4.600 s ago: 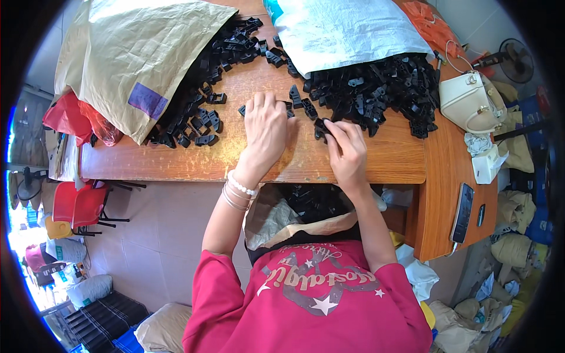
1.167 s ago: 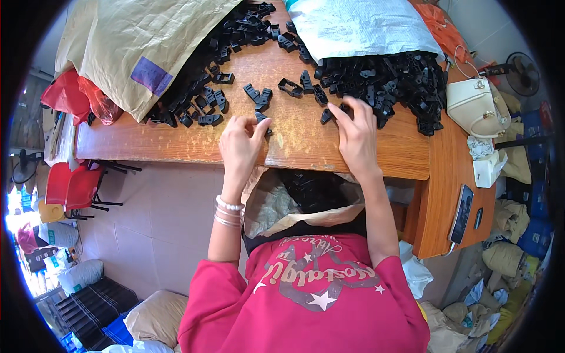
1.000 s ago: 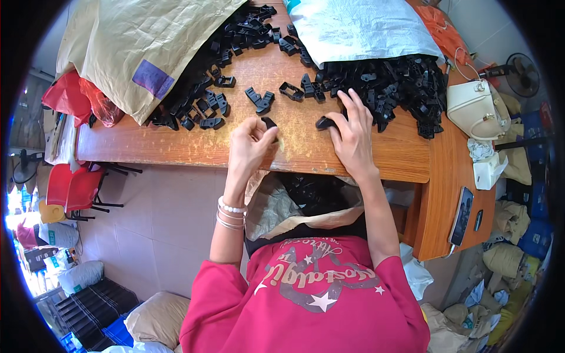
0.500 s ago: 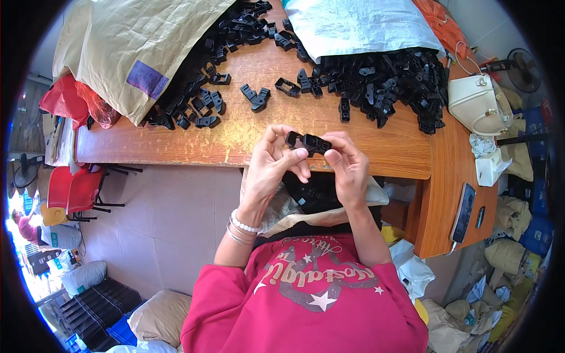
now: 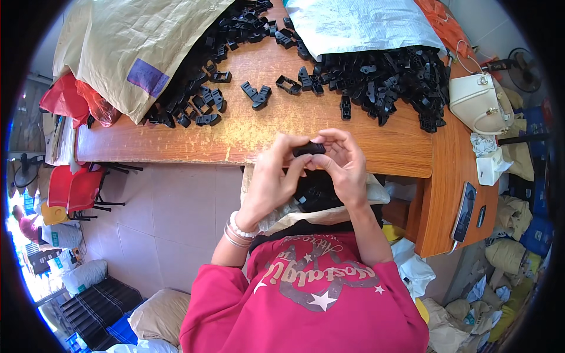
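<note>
A small black plastic part (image 5: pixel 309 149) is pinched between both my hands just over the table's front edge. My left hand (image 5: pixel 272 176) grips its left end with thumb and fingers. From the other side, the fingertips of my right hand (image 5: pixel 344 167) close on its right end. Fingers cover much of the part, so I cannot tell whether it is one piece or two fitted together. Below my hands, an open sack (image 5: pixel 329 216) with black parts inside lies at my lap. Several loose black parts (image 5: pixel 257 95) rest on the wooden table (image 5: pixel 235 132) beyond.
Black parts spill from a tan sack (image 5: pixel 141 41) on the left and heap (image 5: pixel 388 85) under a white sack (image 5: pixel 359 26) on the right. A cream handbag (image 5: pixel 478 101), a phone (image 5: pixel 465 212) and a tissue pack (image 5: pixel 491 167) are at the right. A red chair (image 5: pixel 73 188) stands left.
My hands have drawn closer together and turned inward. The two black pieces seen apart between them now appear as one compact block, largely covered by fingers.
</note>
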`<state>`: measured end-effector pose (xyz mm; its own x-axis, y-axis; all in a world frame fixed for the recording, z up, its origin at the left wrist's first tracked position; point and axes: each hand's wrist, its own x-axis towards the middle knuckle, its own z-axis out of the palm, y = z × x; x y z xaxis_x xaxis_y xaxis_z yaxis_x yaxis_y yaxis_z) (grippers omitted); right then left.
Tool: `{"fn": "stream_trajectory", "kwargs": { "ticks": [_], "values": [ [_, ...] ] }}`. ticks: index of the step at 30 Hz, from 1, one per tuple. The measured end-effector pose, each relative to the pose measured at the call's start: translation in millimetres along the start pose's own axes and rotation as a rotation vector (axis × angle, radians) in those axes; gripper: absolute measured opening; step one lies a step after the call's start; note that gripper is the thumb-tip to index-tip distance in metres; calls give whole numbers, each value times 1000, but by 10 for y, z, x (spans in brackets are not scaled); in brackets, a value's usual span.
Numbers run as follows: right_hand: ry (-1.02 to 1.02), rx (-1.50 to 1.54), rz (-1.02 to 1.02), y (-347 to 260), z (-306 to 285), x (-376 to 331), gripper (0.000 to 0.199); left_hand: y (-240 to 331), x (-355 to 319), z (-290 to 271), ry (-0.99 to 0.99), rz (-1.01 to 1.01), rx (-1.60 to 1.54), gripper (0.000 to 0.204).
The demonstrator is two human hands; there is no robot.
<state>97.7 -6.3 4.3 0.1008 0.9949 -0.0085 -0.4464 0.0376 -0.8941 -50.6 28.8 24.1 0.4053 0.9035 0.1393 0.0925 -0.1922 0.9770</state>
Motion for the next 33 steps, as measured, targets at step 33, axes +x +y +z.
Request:
{"fn": "stream_trajectory", "kwargs": {
  "ticks": [33],
  "values": [
    [221, -811, -449, -29, -249, 238, 23, -444, 412, -292, 102, -68, -76, 13]
  ]
}}
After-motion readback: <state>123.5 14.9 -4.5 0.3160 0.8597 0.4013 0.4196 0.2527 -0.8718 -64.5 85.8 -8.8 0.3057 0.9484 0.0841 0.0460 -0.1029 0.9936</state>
